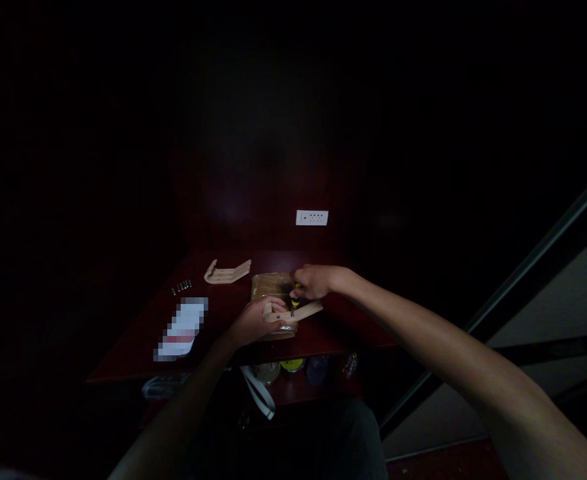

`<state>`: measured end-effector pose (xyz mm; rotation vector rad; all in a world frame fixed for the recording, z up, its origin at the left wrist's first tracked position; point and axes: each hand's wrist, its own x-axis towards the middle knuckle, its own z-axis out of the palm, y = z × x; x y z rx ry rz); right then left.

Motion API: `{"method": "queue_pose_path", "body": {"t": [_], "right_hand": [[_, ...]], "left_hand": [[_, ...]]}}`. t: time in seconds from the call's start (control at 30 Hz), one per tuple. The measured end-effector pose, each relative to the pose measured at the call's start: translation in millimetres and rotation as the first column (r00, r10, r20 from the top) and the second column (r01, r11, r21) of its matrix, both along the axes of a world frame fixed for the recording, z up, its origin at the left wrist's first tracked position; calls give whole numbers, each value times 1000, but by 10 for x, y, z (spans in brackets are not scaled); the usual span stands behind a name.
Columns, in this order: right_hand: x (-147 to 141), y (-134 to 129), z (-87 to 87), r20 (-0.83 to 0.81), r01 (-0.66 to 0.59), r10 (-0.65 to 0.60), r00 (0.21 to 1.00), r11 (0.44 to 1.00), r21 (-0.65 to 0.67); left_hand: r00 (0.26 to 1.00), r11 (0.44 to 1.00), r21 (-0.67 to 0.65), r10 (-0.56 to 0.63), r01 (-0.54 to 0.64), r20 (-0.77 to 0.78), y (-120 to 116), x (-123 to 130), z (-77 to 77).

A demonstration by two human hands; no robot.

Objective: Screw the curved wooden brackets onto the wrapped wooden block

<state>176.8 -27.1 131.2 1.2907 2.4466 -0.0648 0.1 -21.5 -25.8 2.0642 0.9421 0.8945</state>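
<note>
My left hand (257,321) grips the left end of a pale wooden piece (306,312) over a brown, plastic-wrapped block (273,284). My right hand (314,281) is closed on a yellow and black screwdriver (296,297), held upright with its tip down at a metal fitting in the wooden piece. A dark hole or fitting shows in the wood nearer my left fingers. Farther back to the left, a group of similar bent wooden pieces (228,274) lies on the dark red table (138,343).
Several small metal screws (181,287) lie at the table's left. A blurred white sheet (183,330) is nearer the front. A white socket plate (312,218) is on the back wall. Below the tabletop are a yellow-green container (292,365) and a white strap (259,393).
</note>
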Motion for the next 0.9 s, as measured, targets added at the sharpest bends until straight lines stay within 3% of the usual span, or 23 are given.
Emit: {"method": "queue_pose_path", "body": {"t": [0.17,0.47,0.67,0.77,0.9], "right_hand": [[16,-29,11,-35,75,-78,996,994,-81],[-6,-3,-8,-92,-46,41,995,998,-45],[-57,24,8,-9,91,-93,996,986,-137],[-49,-16,29,-9,120,-122,993,988,-100],[-12,-70,28,-78,20,-21,997,1000,-23]], "left_hand": [[999,1000,-2,-18,18,29,18,-21,-13],[999,999,-48,-21,23,48,22,5,-26],[999,999,-46,-15,16,30,12,3,-7],[999,999,-38,-10,11,31,17,4,-9],[999,999,-36,-5,6,52,34,3,-41]]}}
